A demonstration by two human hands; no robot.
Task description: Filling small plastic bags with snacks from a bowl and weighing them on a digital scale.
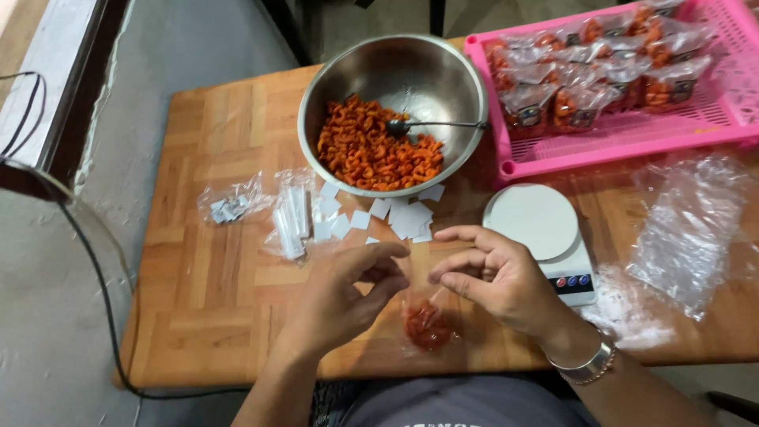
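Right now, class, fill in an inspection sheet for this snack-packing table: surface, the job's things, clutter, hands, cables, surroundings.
Surface: wooden parquet table, scattered with packing things.
Job's things: small clear bag holding red-orange snacks; steel bowl of the same snacks with a spoon; white scale, pan bare.
Clutter: white paper slips; clear sachets; empty plastic bags; pink tray of filled packets.
Hands: left hand and right hand pinch the small clear bag's top; bracelet on right wrist.
Cables: black cable on the floor, left of the table.
Surroundings: grey floor.
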